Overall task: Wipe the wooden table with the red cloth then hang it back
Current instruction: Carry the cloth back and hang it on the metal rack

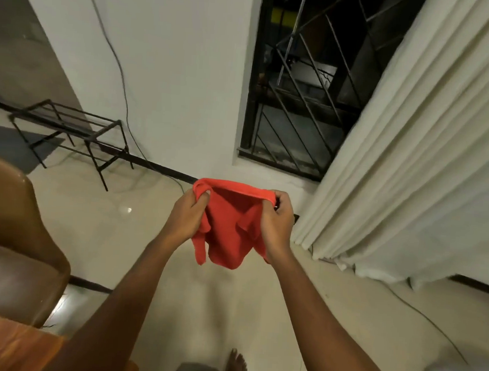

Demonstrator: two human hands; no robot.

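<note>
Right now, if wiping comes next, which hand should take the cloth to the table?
Left, likely. Both the left hand and right hand grip the red cloth, but the wooden table lies low on the left; the right would cross the body.

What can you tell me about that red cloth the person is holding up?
The red cloth looks like soft, plain, towel-like fabric, orange-red and crumpled. It is held in the air above the pale floor. The left hand and right hand each grip its top edge; the rest hangs in loose folds.
</note>
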